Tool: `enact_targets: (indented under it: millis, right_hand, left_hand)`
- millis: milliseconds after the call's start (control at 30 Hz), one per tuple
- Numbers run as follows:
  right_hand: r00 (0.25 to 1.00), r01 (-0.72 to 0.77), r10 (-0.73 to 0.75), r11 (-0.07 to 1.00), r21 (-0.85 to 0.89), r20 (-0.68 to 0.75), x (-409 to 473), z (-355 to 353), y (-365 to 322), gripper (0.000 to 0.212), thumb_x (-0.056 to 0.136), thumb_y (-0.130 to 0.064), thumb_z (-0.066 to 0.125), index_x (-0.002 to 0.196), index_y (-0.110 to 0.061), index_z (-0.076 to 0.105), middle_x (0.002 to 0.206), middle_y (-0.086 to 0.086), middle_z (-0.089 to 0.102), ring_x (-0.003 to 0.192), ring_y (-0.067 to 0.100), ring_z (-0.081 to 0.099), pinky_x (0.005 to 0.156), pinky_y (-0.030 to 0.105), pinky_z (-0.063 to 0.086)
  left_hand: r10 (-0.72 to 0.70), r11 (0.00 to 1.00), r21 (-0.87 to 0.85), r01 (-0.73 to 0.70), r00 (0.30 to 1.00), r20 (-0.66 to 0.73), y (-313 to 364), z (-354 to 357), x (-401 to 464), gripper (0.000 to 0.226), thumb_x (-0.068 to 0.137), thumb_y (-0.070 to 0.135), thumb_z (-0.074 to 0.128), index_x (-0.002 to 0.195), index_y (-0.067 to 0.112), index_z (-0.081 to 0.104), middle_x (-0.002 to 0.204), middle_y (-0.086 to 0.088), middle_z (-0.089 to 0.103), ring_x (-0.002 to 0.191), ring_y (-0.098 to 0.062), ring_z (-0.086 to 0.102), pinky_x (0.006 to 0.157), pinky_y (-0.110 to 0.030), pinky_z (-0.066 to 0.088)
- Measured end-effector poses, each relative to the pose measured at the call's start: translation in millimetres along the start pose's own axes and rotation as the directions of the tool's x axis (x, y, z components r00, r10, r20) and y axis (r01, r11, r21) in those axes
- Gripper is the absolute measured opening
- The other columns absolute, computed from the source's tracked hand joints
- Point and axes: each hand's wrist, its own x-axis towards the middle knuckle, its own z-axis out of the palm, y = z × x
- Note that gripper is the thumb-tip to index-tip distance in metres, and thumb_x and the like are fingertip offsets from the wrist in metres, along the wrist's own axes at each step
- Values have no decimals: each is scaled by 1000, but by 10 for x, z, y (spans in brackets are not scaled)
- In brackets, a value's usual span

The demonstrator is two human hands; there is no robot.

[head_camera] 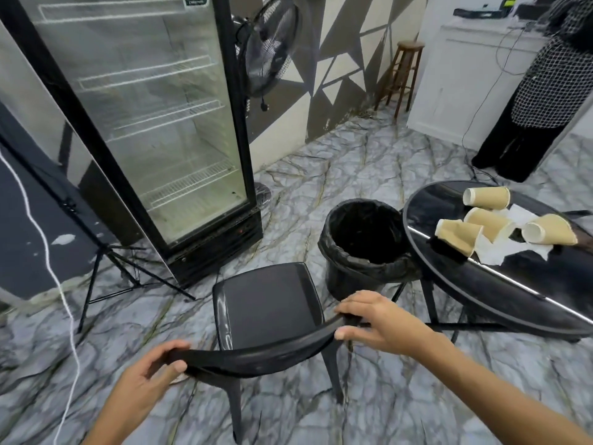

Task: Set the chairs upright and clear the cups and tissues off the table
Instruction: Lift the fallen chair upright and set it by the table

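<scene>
Glossy black chair (pixel 266 303), curved backrest

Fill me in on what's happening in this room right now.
A person is gripping the curved backrest of a black plastic chair with both hands, left hand at one end and right hand at the other. The chair stands on its legs on the marbled floor. To the right, a round black glossy table carries four tan paper cups lying on their sides among crumpled white tissues. A black lined trash bin sits between chair and table. Nothing is cleared yet.
</scene>
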Motion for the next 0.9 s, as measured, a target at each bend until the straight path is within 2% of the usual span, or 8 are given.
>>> enact_targets:
  millis: [67,133,233,300,433,600,767,900]
  right_hand:
    - [1000,-10,10,999,-37,8,32,-51,61,73,85,-78,48,122,-18,67,114,-6,67,110,10,57,101,26,40]
    - [999,-42,42,999,-20,23,53,-92,125,69,83,-78,52,119,-20,66,110,-5,67,107,10,57,97,28,44]
    - [990,-128,125,991,36,67,82,-96,205,69,76,-82,55,110,-23,66,101,-4,63,102,10,54,90,32,47]
    - [988,-146,142,987,73,64,102,-56,242,66,74,-82,59,102,-23,65,96,-4,61,99,10,52,88,34,47]
    - [990,-139,137,979,147,24,99,20,282,61,73,-79,64,95,-22,64,90,-2,59,97,12,49,85,34,46]
    - [993,-116,119,982,150,-9,74,59,326,64,71,-80,65,87,-18,66,85,1,62,93,15,50,81,35,46]
    - [983,-152,168,972,181,-73,-167,95,274,74,68,-85,62,88,-14,67,84,3,64,91,14,51,79,35,47]
    - [959,-209,241,957,202,-146,-427,57,136,70,68,-82,64,89,-16,67,83,-1,62,89,11,50,78,32,47]
  left_hand:
    - [23,998,62,-25,999,37,73,5,-12,28,75,30,77,103,32,75,109,14,76,112,-13,65,74,-10,52]
    - [79,990,115,-87,995,65,228,99,-12,38,67,45,87,99,31,75,102,12,74,100,-5,65,75,-5,47]
    - [157,939,284,-196,975,156,423,229,22,60,52,78,75,97,37,72,100,13,68,88,-4,64,77,-17,45]
    - [159,936,290,-200,974,159,458,237,41,72,43,88,71,93,38,73,94,10,69,80,-9,64,70,-22,45]
    - [146,959,232,-164,985,93,543,252,10,70,33,77,82,84,28,79,85,6,74,70,-4,65,61,-11,44]
    - [123,973,192,-129,992,40,553,280,-8,55,40,59,84,80,21,82,85,5,76,73,-4,68,62,-7,46]
    - [145,961,225,-163,985,94,589,262,2,64,41,65,86,84,18,81,81,-5,74,72,-13,68,63,-15,45]
    - [170,946,245,-212,968,182,692,228,149,69,40,72,84,88,22,80,82,-3,75,76,-16,70,68,-26,49]
